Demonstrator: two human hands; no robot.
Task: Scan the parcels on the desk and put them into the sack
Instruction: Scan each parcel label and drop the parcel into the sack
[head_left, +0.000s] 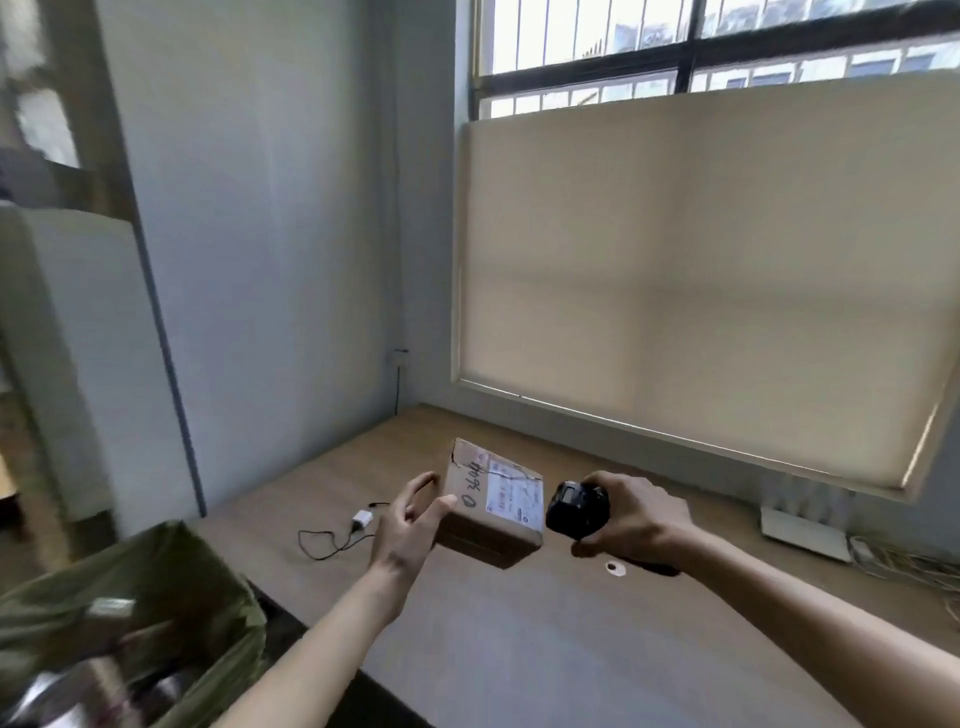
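I see left hand (410, 525) pinching box (493, 506) edge above desk (571, 649) | right hand (631, 512) gripping scanner (576, 509) beside box | risk: 1-sided hold probably slips short of sack (130, 613).

The wooden bench (519, 649) runs under the window. Measured from the white charger (362, 518) with its black cable (332, 545) on the bench, a small white ring-shaped piece (615, 568) lies well to the right, and a white box (805, 532) with tangled wires (909, 566) farther right.
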